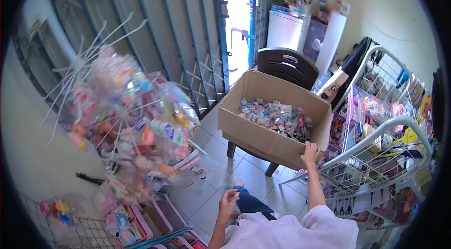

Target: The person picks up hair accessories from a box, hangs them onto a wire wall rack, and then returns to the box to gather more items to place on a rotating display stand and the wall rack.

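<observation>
A large open cardboard box [263,134] rests on a dark brown plastic chair [284,65]. Inside it lies a heap of small items in clear plastic packets [279,116], too small to name. My right hand [310,154] grips the near right corner of the box, fingers over its rim. Low in front of my body, my left hand [229,199] is apart from the box, its fingers curled in towards the thumb. Whether anything small is between those fingers cannot be made out.
At the left, a wire rack [77,65] is hung with bagged goods. White wire shelving [376,155] full of merchandise stands close on the right. Pink bins [155,221] sit at the lower left. Behind are a folding metal gate [164,23] and a white fridge [284,30].
</observation>
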The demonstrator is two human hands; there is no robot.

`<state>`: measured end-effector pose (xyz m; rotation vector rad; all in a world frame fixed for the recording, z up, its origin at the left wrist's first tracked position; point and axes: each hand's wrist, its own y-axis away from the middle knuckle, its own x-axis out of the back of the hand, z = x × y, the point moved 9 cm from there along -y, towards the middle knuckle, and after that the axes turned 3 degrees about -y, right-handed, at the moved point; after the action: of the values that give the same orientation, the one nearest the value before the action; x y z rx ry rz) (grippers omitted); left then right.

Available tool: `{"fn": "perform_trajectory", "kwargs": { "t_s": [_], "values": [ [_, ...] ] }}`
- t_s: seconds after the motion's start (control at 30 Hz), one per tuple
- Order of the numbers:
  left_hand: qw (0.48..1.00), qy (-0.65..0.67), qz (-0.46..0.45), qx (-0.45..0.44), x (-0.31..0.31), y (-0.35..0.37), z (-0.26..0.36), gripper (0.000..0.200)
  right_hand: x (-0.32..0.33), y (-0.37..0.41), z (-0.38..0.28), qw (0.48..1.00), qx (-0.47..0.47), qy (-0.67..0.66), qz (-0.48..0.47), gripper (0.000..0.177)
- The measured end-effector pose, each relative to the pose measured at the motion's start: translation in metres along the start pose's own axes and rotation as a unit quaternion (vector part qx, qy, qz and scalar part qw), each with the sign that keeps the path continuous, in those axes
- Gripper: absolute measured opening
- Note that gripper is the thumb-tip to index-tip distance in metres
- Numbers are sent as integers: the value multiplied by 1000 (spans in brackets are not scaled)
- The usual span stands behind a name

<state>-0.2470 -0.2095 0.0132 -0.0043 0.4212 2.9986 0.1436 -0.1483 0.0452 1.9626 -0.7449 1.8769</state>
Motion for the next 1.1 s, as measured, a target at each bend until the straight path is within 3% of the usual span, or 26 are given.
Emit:
{"fn": "perform_trajectory", "kwargs": {
  "t_s": [0.07, 0.1, 0.17, 0.23, 0.27, 0.33, 0.4, 0.47, 0.57, 0.63, 0.7, 0.77, 0.83, 0.9, 0.93, 1.0, 1.03, 1.1],
  "values": [
    [999, -26, -12, 16, -12, -10, -9, 22, -20, -6, 0, 996, 39, -33, -73, 51],
    [998, -46, -17, 30, -16, -14, -16, 24, -23, -4, 5, 996, 27, -34, -82, 51],
    [997, -69, -23, 35, -16, -33, -20, 26, -11, 3, -4, 991, 90, -85, -43, 33],
    [995, -86, 32, 38, -11, -59, -9, 27, -8, 2, -6, 986, 123, -89, -67, 22],
    [994, -94, 20, 43, -16, -76, -4, 27, -14, 3, -7, 981, 117, -91, -122, 22],
    [984, -132, 101, -60, -21, -114, 41, 27, -10, 2, -14, 966, 119, -111, -203, 22],
    [969, -188, 118, -107, -48, -147, 91, 26, -11, 5, -24, 949, 130, -112, -266, 21],
    [959, -187, 97, -191, -79, -185, 115, 25, -22, 8, -29, 927, 142, -122, -326, 23],
    [949, -237, 54, -199, -129, -228, 137, 22, -30, -13, -46, 884, 176, -135, -412, 35],
    [928, -294, 39, -225, -154, -249, 138, 21, -62, -13, -47, 765, 144, -124, -616, 46],
    [927, -317, 52, -191, -156, -267, 120, 23, -97, -20, -52, 614, -25, -300, -730, 51],
    [804, -533, 127, -229, -157, -269, 119, 27, -136, -39, -72, 583, 14, -320, -746, 45],
    [819, -521, 135, -197, -155, -272, 118, 29, -159, -77, -100, 687, 99, -311, -649, 38],
    [812, -539, 129, -184, -157, -276, 115, 29, -221, -95, -143, 777, 290, -205, -520, 30],
    [810, -537, 139, -193, -158, -278, 116, 30, -232, -89, -160, 770, 297, -206, -526, 30],
    [807, -547, 135, -177, -160, -280, 113, 28, -241, -96, -185, 824, 273, -179, -464, 35],
    [807, -551, 124, -171, -163, -284, 114, 26, -244, -94, -194, 820, 282, -180, -464, 35],
    [806, -555, 133, -157, -162, -286, 115, 22, -252, -95, -205, 864, 255, -107, -420, 49]
  ]
}}
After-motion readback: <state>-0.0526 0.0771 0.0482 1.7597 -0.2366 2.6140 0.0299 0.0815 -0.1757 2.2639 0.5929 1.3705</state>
